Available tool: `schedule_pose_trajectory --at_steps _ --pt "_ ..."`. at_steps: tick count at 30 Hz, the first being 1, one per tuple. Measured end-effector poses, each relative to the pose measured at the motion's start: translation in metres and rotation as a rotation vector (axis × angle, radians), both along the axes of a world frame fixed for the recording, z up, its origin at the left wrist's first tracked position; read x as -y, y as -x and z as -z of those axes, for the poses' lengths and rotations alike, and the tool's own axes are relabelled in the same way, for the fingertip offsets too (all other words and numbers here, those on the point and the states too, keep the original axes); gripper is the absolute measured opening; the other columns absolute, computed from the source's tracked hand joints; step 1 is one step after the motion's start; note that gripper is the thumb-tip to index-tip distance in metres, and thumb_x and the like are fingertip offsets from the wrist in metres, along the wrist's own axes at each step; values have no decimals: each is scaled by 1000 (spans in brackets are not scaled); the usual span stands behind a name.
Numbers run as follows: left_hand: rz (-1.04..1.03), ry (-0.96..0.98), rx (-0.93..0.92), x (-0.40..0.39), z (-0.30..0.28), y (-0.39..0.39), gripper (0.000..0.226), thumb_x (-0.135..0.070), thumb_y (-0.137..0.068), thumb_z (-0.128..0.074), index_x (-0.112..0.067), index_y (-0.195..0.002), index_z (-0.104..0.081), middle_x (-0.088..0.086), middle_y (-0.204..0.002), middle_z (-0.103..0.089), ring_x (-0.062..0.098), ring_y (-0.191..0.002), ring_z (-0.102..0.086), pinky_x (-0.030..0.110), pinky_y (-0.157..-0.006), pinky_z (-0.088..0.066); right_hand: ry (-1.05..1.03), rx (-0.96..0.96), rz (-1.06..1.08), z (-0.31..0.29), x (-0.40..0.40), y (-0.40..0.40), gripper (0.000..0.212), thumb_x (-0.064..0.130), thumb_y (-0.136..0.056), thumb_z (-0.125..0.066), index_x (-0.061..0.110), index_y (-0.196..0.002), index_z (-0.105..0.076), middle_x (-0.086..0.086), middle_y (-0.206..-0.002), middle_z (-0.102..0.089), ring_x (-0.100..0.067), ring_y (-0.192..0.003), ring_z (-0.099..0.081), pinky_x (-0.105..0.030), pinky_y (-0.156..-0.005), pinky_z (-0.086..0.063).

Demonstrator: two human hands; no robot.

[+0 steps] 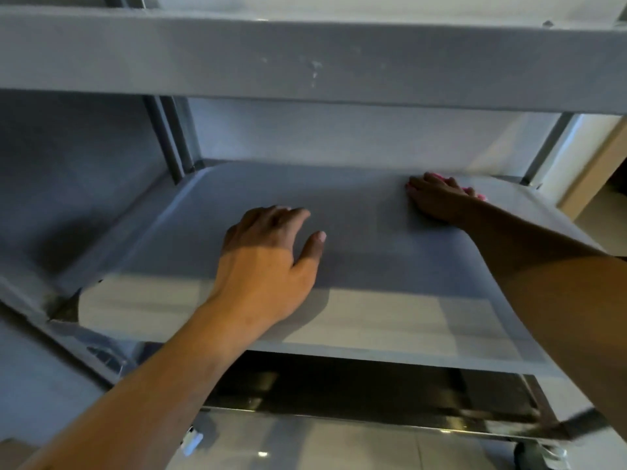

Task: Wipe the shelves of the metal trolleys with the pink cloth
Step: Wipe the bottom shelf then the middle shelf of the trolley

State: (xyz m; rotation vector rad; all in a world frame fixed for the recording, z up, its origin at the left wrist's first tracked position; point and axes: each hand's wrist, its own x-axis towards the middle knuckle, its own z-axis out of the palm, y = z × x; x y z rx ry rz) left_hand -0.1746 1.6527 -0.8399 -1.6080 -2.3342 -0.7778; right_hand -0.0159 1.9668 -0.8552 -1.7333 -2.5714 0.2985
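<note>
Two bare hands rest on the middle shelf [356, 232] of a metal trolley. The right hand [437, 198] presses a pink cloth [473, 193] flat near the shelf's far right corner, fingers spread over it; only pink edges show. The left hand [268, 259] lies relaxed and holding nothing near the shelf's middle. The cloth looks soft, light and limp, likely best driven under a flat palm, or bunched at its middle.
</note>
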Motion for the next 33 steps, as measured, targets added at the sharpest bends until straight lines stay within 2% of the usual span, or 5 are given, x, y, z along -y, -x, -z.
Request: schedule_pose_trajectory --at_steps 9,14,21,27,33 --pt "-214 -102 -18 87 14 82 48 -46 -90 -46 -21 -126 -64 6 -121 -68 31 -115 -58 46 -96 -50 6 -29 -452 5 113 213 58 66 -103 -15 50 -158 -20 15 -171 -5 -24 -158 1 -62 -122 5" --pt "-287 -259 -41 134 32 105 35 -35 -91 -57 -17 -119 -67 4 -110 -66 21 -103 -54 31 -84 -42 -5 -42 -597 9 174 285 61 68 -100 -15 48 -158 -20 14 -171 -8 -25 -158 -3 -59 -123 2" --pt "-240 -515 371 158 41 99 8 -41 -95 -61 -34 -93 -62 -13 -77 -64 4 -74 -64 14 -60 -48 -43 -35 -731 7 230 272 61 65 -101 -14 44 -159 -21 9 -171 -12 -28 -157 -10 -58 -122 -5" --pt "-270 -310 194 148 51 103 19 -18 -87 -67 -21 -104 -58 -3 -95 -55 17 -90 -52 40 -82 -50 -33 -67 -840 9 296 207 53 56 -105 -22 47 -157 -21 8 -170 -13 -28 -157 -7 -57 -123 -2" --pt "-281 -382 4 149 71 102 11 -15 -83 -68 -17 -91 -60 1 -89 -57 10 -87 -38 34 -79 -32 61 -57 -810 4 338 154 56 59 -105 -18 47 -159 -11 15 -171 0 -23 -157 7 -57 -124 6"
